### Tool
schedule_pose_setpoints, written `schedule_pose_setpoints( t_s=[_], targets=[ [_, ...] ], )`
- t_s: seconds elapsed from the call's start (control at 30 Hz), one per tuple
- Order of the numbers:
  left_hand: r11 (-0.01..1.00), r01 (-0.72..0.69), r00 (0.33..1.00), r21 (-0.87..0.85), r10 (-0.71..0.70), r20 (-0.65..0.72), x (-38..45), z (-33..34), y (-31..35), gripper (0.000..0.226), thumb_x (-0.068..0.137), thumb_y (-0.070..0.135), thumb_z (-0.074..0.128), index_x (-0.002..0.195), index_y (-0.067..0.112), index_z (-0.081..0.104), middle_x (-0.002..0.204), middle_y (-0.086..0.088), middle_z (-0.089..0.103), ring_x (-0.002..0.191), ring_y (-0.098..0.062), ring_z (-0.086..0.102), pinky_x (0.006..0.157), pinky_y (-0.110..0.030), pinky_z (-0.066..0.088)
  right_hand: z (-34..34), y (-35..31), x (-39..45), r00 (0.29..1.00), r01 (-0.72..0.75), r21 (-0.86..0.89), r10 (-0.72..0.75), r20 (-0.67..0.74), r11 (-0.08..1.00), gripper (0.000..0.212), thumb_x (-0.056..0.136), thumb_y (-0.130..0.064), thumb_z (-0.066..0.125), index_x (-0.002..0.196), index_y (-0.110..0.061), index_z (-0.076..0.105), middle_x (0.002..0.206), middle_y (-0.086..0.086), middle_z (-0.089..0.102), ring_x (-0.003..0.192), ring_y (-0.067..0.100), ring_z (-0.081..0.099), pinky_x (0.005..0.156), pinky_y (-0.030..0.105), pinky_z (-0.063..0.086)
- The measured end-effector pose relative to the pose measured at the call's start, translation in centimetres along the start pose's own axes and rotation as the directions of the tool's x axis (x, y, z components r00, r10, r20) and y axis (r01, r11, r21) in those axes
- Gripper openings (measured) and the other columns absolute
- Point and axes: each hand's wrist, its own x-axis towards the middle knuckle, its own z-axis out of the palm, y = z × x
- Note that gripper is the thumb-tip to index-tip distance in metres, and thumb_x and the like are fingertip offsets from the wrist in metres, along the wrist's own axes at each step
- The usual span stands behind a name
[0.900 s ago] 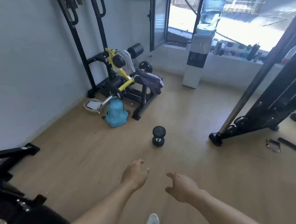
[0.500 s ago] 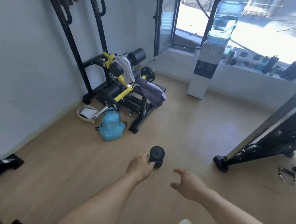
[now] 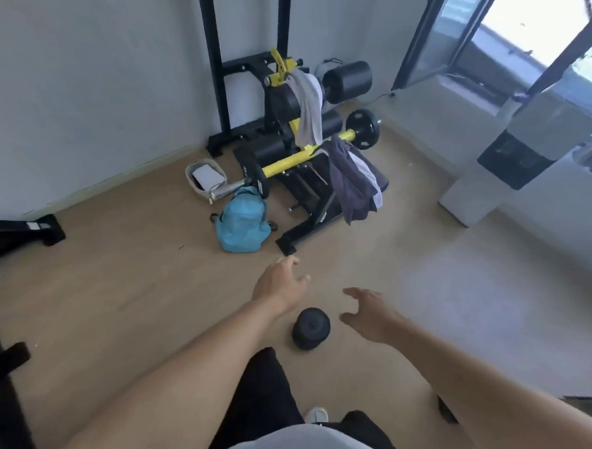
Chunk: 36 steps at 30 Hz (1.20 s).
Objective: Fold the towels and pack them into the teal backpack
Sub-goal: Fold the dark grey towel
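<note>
A pale wood floor (image 3: 126,284) meets a grey wall, with a black-and-yellow gym machine (image 3: 284,156) standing in the corner; a small white mark shows on its black foot pad, too blurred to read. The teal backpack (image 3: 242,222) slumps on the floor against the machine's front. A light grey towel (image 3: 308,110) hangs over the machine's upper pad and a dark grey towel (image 3: 350,183) drapes off its yellow bar. A basket (image 3: 203,176) sits just left of the machine, a water cooler (image 3: 510,158) well to its right. A dumbbell (image 3: 310,328) lies on bare floor in front of the machine, between both hands. The left hand (image 3: 279,285) and right hand (image 3: 369,311) reach forward, fingers loosely spread and holding nothing.
</note>
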Motion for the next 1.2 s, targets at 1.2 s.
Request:
schedule_pose_setpoints(
  t_s=[1.2],
  targets=[
    [0.978,-0.183,0.977,-0.103,0.192,0.088,71.4,9.4,4.0,0.056,0.101,0.014,0.056,0.153,0.028,0.040,0.157,0.014,0.041,0.144,-0.010,0.039,0.107,-0.017,0.028,-21.6,7.2,77.0,0.926,-0.051,-0.145,-0.008,-0.378,0.988,0.043,0.101,-0.035,0.048,0.141,-0.019,0.047,0.134,0.006,0.057,0.124,0.030,0.050,0.103,0.040,0.037]
  ],
)
